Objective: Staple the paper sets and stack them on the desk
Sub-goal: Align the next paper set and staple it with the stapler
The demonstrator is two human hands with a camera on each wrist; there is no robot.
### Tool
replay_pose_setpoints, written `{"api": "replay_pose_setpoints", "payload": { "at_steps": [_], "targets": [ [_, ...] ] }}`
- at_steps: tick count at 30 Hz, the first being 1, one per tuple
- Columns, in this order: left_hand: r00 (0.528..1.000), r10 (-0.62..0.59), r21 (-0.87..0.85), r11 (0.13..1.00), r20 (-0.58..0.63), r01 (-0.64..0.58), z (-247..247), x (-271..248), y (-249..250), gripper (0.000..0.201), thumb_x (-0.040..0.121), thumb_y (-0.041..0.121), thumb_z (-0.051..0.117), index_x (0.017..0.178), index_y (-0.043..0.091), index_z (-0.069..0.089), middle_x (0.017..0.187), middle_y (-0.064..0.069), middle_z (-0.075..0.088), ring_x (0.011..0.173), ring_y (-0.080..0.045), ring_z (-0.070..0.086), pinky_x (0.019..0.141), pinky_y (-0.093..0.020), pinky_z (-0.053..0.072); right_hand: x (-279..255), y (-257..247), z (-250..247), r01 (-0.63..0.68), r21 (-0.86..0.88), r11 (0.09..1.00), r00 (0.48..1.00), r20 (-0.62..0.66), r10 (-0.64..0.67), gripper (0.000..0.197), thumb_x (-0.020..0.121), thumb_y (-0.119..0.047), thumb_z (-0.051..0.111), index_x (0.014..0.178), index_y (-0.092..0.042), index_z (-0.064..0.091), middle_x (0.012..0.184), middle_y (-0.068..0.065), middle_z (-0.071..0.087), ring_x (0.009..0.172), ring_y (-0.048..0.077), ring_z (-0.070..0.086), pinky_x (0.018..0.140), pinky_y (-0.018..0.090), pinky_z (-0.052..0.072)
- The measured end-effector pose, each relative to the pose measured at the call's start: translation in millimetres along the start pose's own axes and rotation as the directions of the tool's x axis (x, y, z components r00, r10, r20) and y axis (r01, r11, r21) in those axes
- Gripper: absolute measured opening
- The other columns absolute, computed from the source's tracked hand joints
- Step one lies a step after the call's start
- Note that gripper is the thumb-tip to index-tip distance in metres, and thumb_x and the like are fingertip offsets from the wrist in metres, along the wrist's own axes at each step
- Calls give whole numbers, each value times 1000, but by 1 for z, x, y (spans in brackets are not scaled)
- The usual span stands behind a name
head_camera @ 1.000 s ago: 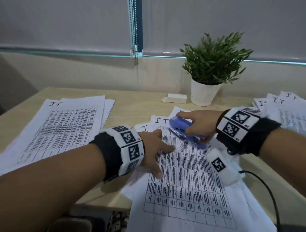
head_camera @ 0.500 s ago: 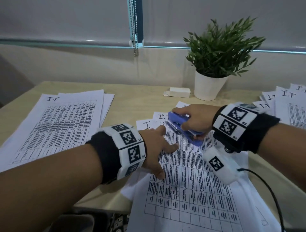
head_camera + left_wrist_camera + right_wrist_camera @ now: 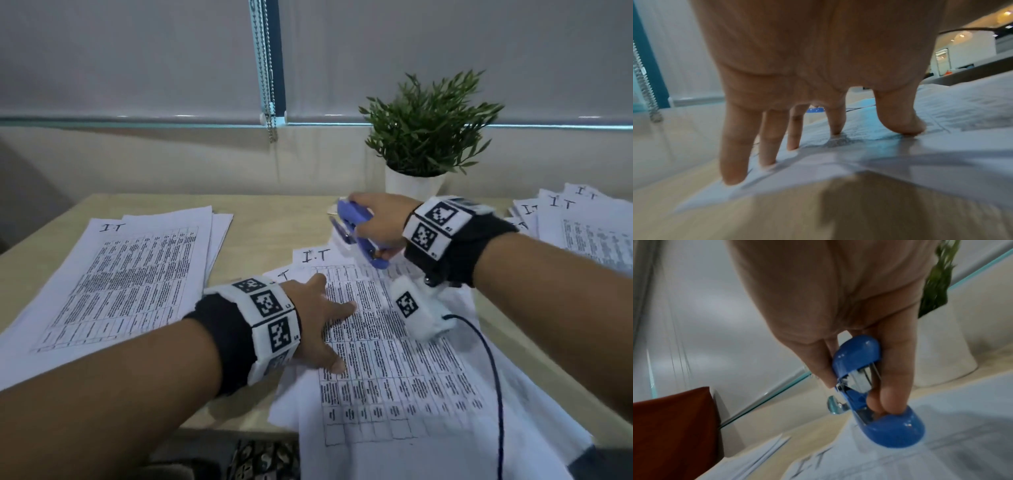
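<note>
A printed paper set (image 3: 387, 363) marked "I.T" lies in front of me on the desk. My left hand (image 3: 325, 325) presses flat on it with spread, straight fingers (image 3: 772, 146), their tips on the sheet (image 3: 900, 154). My right hand (image 3: 380, 216) grips a blue stapler (image 3: 356, 233), lifted clear of the paper above the set's top edge. In the right wrist view the stapler (image 3: 869, 386) is pinched between my fingers (image 3: 894, 369) and thumb, its mouth partly apart over the page (image 3: 920, 459).
A stack of similar printed sets (image 3: 116, 274) lies at the left of the wooden desk (image 3: 267, 233). More fanned sheets (image 3: 582, 226) lie at the far right. A potted plant (image 3: 424, 137) stands by the back wall. A cable (image 3: 493, 377) runs from my right wrist.
My right hand has lifted the stapler up and back off the paper's top corner toward the plant. My left hand stays pressed on the sheet.
</note>
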State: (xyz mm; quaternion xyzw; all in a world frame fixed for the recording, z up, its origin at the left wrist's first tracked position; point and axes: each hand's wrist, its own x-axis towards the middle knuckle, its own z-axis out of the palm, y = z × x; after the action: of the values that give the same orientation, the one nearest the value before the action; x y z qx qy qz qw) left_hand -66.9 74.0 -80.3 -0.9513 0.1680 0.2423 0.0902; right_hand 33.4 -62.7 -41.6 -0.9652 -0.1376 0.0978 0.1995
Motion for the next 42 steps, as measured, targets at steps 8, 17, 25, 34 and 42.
{"api": "replay_pose_setpoints", "payload": {
  "at_steps": [8, 17, 25, 34, 42],
  "targets": [
    [980, 1, 8, 1000, -200, 1, -13, 12, 26, 88, 61, 85, 48, 129, 29, 44, 142, -5, 29, 133, -29, 25, 104, -54, 25, -73, 59, -33, -246, 158, 956, 968, 96, 233, 48, 89, -9, 46, 135, -20, 37, 101, 30, 58, 61, 26, 48, 40, 24, 47],
    [997, 40, -131, 990, -64, -48, -16, 32, 40, 94, 66, 71, 63, 143, 30, 27, 147, -5, 28, 130, -29, 40, 105, -48, 38, -86, 65, 2, -277, 144, 950, 942, 236, 239, 50, 85, 1, 45, 135, -4, 38, 101, 44, 51, 59, 28, 40, 42, 23, 37],
    [998, 49, -104, 993, -51, -54, -14, 36, 38, 96, 66, 74, 60, 145, 33, 23, 150, -6, 25, 131, -33, 40, 104, -51, 39, -56, 62, 10, -181, -14, 983, 978, 104, 182, 36, 92, -20, 44, 116, 4, 57, 88, 20, 63, 67, 29, 57, 55, 28, 45],
    [996, 44, -94, 994, -78, -51, -11, 39, 42, 89, 68, 72, 60, 140, 30, 30, 139, -8, 34, 122, -36, 45, 98, -51, 43, -31, 53, 13, -198, 20, 980, 979, 56, 197, 4, 90, -13, 46, 88, -9, 45, 65, 9, 43, 50, 22, 40, 48, 28, 36],
    [997, -8, -269, 963, -79, -13, -18, 31, 42, 99, 69, 67, 64, 147, 28, 17, 153, -7, 18, 136, -32, 33, 108, -47, 34, -40, 44, -5, -41, -162, 986, 998, -63, 31, 50, 91, -20, 52, 138, -16, 37, 96, 9, 50, 79, 26, 49, 52, 22, 42]
  ]
}}
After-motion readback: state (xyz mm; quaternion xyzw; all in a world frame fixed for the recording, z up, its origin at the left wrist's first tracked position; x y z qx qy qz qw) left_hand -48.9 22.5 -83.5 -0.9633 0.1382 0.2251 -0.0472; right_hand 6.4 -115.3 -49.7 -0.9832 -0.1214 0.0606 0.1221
